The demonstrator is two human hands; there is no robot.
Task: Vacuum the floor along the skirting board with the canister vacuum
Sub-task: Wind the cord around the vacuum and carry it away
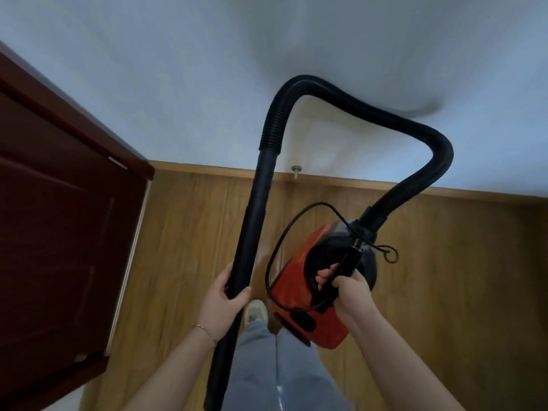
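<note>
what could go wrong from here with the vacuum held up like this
The black power cord loops loose beside the red canister vacuum, above the white shoe; it might snag a foot.
The right hand alone carries the canister, cord pinched in with the handle, so it may slip.
The black rigid tube in the left hand hangs near the dark brown door and might knock it.

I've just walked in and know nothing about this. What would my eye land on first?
The red canister vacuum sits right of centre, with the right hand holding its black handle. From it a black ribbed hose loops high against the pale wall and runs down into a rigid black tube, which the left hand grips at lower centre. A dark reddish-brown door fills the left edge.
</note>
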